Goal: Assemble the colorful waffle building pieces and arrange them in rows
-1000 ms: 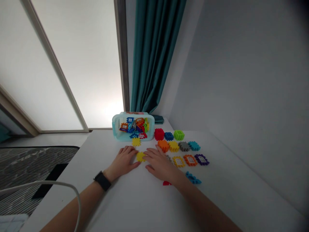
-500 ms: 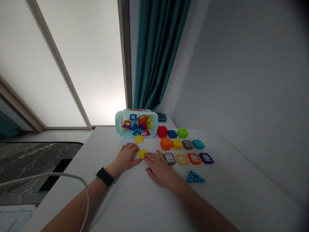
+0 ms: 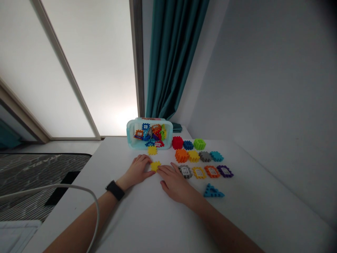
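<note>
A yellow toothed piece point(image 3: 155, 166) lies flat on the white table point(image 3: 147, 218) between my hands. My left hand point(image 3: 137, 171), with a black watch on its wrist, has thumb and fingers parted at the piece's left side. The fingertips of my right hand point(image 3: 173, 182) touch its right edge, thumb held apart. Just beyond lies another yellow piece point(image 3: 152, 150), in front of a pale blue bin point(image 3: 129, 137) of mixed pieces. To the right stand stacks, among them orange point(image 3: 181, 155), red point(image 3: 177, 142) and grey point(image 3: 205, 156), with a row of window pieces point(image 3: 199, 172) nearer.
Blue triangular pieces point(image 3: 212, 191) lie right of my right hand. A white cable point(image 3: 93, 196) arcs over my left forearm. Beyond the bin hangs a teal curtain point(image 3: 173, 59), and a grey wall point(image 3: 263, 88) borders the table on the right.
The view has shifted slightly. Both hands stay beside the yellow piece with almost no visible movement.
</note>
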A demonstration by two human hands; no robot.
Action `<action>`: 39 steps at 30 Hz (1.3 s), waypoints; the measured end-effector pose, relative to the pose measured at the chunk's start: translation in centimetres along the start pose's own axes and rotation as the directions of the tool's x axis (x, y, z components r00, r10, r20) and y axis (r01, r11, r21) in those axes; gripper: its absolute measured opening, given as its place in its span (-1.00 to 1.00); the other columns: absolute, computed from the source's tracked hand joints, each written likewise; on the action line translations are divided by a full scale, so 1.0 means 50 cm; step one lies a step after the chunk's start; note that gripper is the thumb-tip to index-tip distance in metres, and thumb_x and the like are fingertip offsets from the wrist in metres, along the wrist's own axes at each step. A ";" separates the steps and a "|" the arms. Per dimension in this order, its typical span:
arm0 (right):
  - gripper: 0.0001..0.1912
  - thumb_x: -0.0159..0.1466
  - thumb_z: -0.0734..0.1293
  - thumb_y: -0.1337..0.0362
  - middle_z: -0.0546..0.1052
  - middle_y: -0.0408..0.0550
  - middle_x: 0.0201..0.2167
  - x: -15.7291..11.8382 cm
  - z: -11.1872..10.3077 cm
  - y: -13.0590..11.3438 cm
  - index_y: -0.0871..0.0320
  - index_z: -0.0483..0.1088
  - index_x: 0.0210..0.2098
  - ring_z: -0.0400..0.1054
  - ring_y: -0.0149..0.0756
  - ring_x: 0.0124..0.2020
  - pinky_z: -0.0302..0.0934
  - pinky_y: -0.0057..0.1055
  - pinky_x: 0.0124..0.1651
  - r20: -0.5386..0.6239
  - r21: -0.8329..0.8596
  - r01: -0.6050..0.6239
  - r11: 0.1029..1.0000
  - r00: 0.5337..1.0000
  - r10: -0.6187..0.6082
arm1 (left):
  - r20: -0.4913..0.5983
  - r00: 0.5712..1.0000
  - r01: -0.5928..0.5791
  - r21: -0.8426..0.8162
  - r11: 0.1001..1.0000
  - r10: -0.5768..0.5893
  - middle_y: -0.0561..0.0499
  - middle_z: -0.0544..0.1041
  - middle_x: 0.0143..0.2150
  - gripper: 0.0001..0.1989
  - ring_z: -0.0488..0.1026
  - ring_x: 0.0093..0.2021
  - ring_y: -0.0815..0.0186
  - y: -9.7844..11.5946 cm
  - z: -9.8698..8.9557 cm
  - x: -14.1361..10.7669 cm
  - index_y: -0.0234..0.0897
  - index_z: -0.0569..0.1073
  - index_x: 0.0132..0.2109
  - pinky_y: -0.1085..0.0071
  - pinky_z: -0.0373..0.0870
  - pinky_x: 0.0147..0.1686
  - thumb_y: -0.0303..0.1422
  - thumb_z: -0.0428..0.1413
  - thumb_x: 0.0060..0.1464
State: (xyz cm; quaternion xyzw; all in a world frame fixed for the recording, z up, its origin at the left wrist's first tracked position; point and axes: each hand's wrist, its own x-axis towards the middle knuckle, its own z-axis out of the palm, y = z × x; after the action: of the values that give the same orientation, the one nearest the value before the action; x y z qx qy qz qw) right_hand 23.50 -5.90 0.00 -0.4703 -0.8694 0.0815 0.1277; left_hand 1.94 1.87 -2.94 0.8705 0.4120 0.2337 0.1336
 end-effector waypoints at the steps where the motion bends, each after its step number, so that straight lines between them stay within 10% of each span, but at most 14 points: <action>1: -0.54 0.35 0.18 0.39 0.40 0.08 0.26 -0.002 0.001 0.001 0.15 0.31 0.22 0.18 -0.15 0.31 -0.17 0.08 0.44 -0.004 0.007 0.002 1.000 1.000 -0.002 | -0.004 1.000 -0.003 0.004 1.000 0.003 -0.10 0.47 0.01 -0.71 0.37 0.07 0.06 0.001 0.000 0.000 -0.22 0.44 -0.07 0.12 0.31 0.06 -0.21 0.24 0.11; 16: -0.48 0.32 0.23 0.38 0.53 0.18 0.03 0.001 0.003 0.019 0.26 0.25 0.27 0.33 -0.03 0.12 0.05 0.05 0.32 -0.259 0.002 -0.123 0.992 0.958 0.120 | 0.039 0.972 -0.236 0.130 0.963 0.233 -0.12 0.54 -0.03 -0.65 0.48 -0.03 0.09 0.014 -0.020 -0.004 -0.24 0.39 0.05 0.14 0.31 0.02 -0.23 0.20 0.18; 27: -0.77 0.28 0.31 0.41 0.60 -0.04 -0.23 0.016 0.007 0.022 0.07 0.51 -0.12 0.45 -0.15 -0.11 0.25 -0.18 0.06 -0.336 0.250 -0.178 0.952 0.906 0.258 | -0.031 0.999 -0.028 -0.370 0.929 0.018 -0.02 0.54 -0.21 -0.74 0.49 -0.20 0.25 0.057 -0.009 -0.013 -0.23 0.43 0.03 0.32 0.41 -0.13 -0.32 0.10 0.21; 39: -0.71 0.32 0.27 0.23 0.59 -0.12 -0.39 0.012 -0.010 0.016 0.07 0.50 -0.01 0.47 -0.18 -0.23 0.27 -0.18 0.03 -0.394 0.477 -0.199 0.856 0.822 0.410 | 0.022 0.996 0.078 -0.700 0.710 -0.088 0.04 0.44 -0.33 -0.66 0.43 -0.29 0.31 0.073 0.003 -0.012 -0.24 0.40 0.10 0.35 0.42 -0.22 -0.16 0.06 0.28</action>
State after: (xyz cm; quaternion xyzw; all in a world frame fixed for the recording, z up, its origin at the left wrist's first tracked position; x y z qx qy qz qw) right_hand 23.99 -4.95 0.34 -0.5731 -0.6830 0.1642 0.4221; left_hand 4.06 -0.89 -1.73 0.7342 0.3326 0.3715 0.4607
